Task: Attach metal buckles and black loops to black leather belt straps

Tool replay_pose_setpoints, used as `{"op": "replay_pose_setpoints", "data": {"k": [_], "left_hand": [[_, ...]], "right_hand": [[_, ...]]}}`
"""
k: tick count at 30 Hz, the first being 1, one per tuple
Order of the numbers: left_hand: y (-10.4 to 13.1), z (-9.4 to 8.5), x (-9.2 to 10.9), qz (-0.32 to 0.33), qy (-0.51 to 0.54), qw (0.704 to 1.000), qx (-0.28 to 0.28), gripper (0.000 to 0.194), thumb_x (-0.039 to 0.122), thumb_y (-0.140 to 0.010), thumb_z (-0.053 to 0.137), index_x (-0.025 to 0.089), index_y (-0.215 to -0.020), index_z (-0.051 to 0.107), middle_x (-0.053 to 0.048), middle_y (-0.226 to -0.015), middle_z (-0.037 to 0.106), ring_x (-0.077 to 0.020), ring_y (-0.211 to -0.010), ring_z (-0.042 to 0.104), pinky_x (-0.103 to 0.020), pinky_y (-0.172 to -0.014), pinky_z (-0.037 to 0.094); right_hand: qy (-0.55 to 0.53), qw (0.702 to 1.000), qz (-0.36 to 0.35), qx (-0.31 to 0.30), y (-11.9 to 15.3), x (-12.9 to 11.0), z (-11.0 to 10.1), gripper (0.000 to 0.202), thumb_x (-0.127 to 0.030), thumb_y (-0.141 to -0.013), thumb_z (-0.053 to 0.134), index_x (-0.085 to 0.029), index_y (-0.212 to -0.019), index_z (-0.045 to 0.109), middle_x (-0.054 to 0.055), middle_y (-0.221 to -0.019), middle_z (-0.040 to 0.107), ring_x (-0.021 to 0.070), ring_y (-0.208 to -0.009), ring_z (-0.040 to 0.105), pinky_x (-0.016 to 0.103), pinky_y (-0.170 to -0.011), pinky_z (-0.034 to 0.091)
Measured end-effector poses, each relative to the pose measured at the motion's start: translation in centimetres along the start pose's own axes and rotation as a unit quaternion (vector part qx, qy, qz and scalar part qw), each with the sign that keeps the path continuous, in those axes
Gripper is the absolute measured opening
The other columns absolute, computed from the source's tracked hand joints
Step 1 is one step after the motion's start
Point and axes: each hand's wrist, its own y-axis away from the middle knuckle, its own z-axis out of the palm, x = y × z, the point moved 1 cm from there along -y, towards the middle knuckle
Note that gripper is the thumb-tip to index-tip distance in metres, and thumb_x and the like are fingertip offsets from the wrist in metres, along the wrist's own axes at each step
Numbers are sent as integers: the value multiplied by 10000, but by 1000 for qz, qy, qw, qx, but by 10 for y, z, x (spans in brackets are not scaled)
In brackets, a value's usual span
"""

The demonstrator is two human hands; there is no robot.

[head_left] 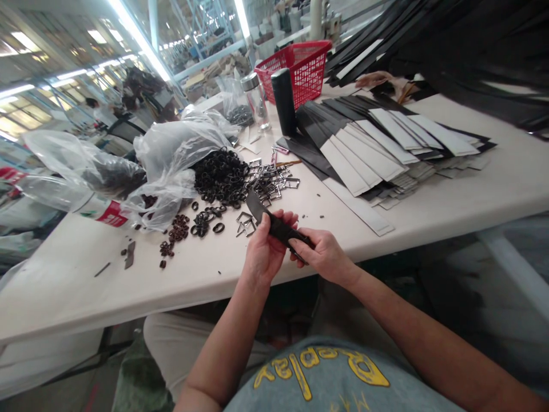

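Both hands meet just over the front edge of the white table [206, 280]. My left hand [270, 246] is closed around a black strap [258, 209], whose upper end sticks out past the thumb. My right hand [321, 252] grips the strap's lower part, thumb on top; its far end is hidden by the fingers. Beyond my hands lie metal buckles [278, 182], a heap of black loops [221, 174] and a smaller group of brown loops [178, 229]. Stacked black straps with white ends [364, 154] lie to the right.
A red basket [306, 71], a black bottle [283, 102] and a clear bottle [257, 106] stand at the back. Plastic bags [171, 143] and a lying bottle with a red label [109, 212] are at left. Another person's hand [381, 80] is at the back right.
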Motion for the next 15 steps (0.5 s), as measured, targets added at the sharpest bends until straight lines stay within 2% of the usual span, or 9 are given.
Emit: {"op": "replay_pose_setpoints", "data": {"k": [2,5,9,15], "left_hand": [[4,-2,-7,12,-47,999,-24,314,500,-909,589,196,-962,649,-70,-1021,741,-222,-936,708,-291,-654,571],[7,-4,-14,7,-95,994,-52,454,630,-810,636,218,-998,602,-88,-1131,714,-230,-790,692,-252,-414,462],[8,-1,-18,34,-109,992,-48,464,645,-802,629,210,-962,602,-90,-1117,724,-156,-590,616,-236,-352,411],[8,-1,-27,96,-172,979,-57,383,546,-847,645,186,-966,700,-92,-1112,736,-91,-505,533,-210,-345,334]], "right_hand": [[15,1000,-4,9,-1,0,1,220,-385,-877,562,-175,-824,598,5,-619,656,131,-456,613,218,-450,483],[41,999,-15,19,-2,-1,2,179,-344,-868,557,-178,-819,603,-2,-594,636,137,-451,611,223,-452,483],[42,999,-6,15,-4,-2,3,157,-318,-861,551,-179,-811,603,1,-599,631,137,-445,603,222,-438,482],[43,999,-9,20,-5,0,3,205,-352,-886,533,-173,-814,601,26,-619,651,161,-454,618,249,-447,501]]}}
